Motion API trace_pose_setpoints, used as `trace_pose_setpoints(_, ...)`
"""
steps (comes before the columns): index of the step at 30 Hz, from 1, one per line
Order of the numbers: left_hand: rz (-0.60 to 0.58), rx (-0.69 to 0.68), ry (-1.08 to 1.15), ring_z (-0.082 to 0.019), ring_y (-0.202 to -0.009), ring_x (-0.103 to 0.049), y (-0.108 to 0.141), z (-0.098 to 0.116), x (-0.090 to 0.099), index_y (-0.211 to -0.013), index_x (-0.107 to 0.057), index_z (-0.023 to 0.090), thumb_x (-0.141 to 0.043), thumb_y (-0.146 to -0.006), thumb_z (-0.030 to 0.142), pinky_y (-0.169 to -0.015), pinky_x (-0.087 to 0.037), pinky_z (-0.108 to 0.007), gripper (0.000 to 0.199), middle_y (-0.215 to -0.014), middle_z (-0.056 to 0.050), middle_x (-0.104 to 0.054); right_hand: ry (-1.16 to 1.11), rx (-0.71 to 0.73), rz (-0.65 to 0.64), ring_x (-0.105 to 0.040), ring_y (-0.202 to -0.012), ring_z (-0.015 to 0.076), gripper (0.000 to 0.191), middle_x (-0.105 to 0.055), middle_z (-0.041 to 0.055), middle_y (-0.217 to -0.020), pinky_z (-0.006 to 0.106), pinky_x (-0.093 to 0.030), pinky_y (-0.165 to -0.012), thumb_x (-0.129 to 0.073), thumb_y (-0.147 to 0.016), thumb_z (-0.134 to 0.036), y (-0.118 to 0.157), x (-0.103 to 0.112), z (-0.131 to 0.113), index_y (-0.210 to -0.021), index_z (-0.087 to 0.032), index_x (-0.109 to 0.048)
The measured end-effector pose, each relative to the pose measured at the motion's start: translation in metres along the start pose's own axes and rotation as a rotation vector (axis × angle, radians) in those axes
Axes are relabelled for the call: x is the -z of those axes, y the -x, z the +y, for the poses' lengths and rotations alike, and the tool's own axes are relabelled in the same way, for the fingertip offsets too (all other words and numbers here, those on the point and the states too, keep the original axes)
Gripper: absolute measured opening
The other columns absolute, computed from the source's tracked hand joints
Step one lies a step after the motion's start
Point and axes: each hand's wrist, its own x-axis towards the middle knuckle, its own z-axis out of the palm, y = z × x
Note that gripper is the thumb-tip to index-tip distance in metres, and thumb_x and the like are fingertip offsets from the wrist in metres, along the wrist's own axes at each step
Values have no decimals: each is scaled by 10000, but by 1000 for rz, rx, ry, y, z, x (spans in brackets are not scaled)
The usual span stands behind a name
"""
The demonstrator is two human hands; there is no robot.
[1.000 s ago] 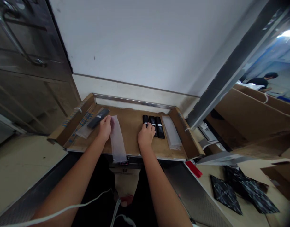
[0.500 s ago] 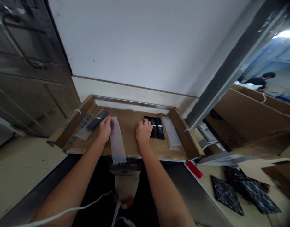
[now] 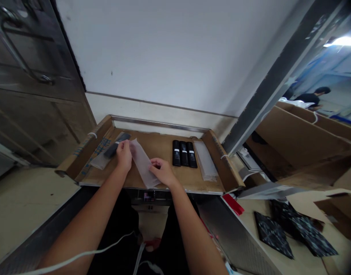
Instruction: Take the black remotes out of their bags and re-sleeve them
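The upper end of a translucent plastic sleeve [image 3: 141, 162] is pinched between the thumb and fingers of the left hand [image 3: 124, 156]. Its edge, lower down, is met by the fingertips of the right hand [image 3: 164, 172]; whether the film is truly gripped there or only touched cannot be told. The sleeve is held slantwise over the cardboard-lined tray [image 3: 160, 147], its lower end near the front edge.

Such thin film is judged likely to crease or cling to itself, so a light pinch is best used, close to the rim, with one layer taken rather than both if the mouth is to be parted. The lower end is best supported by the right hand, so that the sleeve is neither twisted nor snagged on the tray's front edge.

Beside the left hand, a dark, remote-like device [image 3: 113, 149] is seen, apparently inside another translucent sleeve [image 3: 100, 160]. To the right of the right hand, three black remotes [image 3: 184, 153] with white bands are lined up side by side, untouched by either hand. Beyond them, more flat translucent sleeves [image 3: 206, 161] are laid near the tray's right wall [image 3: 225, 162].
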Motion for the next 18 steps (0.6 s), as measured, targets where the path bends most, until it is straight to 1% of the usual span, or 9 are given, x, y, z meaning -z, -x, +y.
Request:
trace_pose_setpoints(2, -42, 14, 16, -118, -653, -529, 0, 0, -1, -844, -583, 186, -704, -721, 497, -628, -417, -236, 355, -743, 17, -576, -80, -40, -28, -630, -667, 135, 242, -713, 2, -782, 245, -479, -626, -707, -760, -336, 2, 10, -4, -946, -181, -693)
trace_pose_setpoints(5, -156, 42, 28, -112, -621, -535, 2, 3, -1, -912, -600, 192, -794, -616, 404, -581, -415, -226, 412, -749, 16, -596, -102, -102, -59, -616, -661, 130, 249, -701, 0, -776, 237, -465, -615, -730, -742, -343, 9, 33, -9, -924, -177, -693)
trace_pose_setpoints(9, -246, 128, 60, -105, -557, -513, 6, 10, -1, -929, -582, 214, -775, -604, 367, -519, -394, -219, 408, -726, 35, -579, -92, -150, -29, -609, -654, 133, 284, -683, 0, -775, 249, -472, -614, -755, -710, -336, 21, 65, -9, -930, -168, -690)
trace_pose_setpoints(12, -338, 148, 73, -104, -568, -518, 9, 13, -1, -895, -565, 225, -789, -595, 341, -521, -392, -210, 392, -743, 34, -603, -113, -164, -12, -597, -626, 134, 320, -673, 0, -768, 261, -479, -605, -744, -725, -371, 28, 76, -4, -963, -165, -687)
trace_pose_setpoints(14, -431, 145, 59, -109, -606, -538, 10, 13, 0, -845, -561, 218, -777, -603, 314, -525, -373, -202, 337, -833, 1, -674, -118, -142, 45, -592, -631, 132, 331, -668, -1, -766, 261, -481, -613, -753, -715, -380, 31, 78, 0, -958, -164, -692)
trace_pose_setpoints(16, -512, 139, 28, -124, -680, -574, 11, 12, 2, -782, -576, 198, -735, -622, 282, -536, -362, -202, 241, -995, -46, -725, -146, -111, 174, -594, -644, 132, 363, -658, -11, -755, 255, -483, -623, -776, -685, -377, 31, 77, 4, -971, -171, -691)
trace_pose_setpoints(18, -546, 149, 2, -154, -780, -607, 12, 11, 4, -754, -623, 182, -689, -637, 261, -563, -377, -211, 156, -1118, -74, -725, -196, -85, 315, -598, -649, 132, 412, -656, -20, -748, 251, -486, -629, -795, -661, -374, 32, 76, 7, -1007, -182, -680)
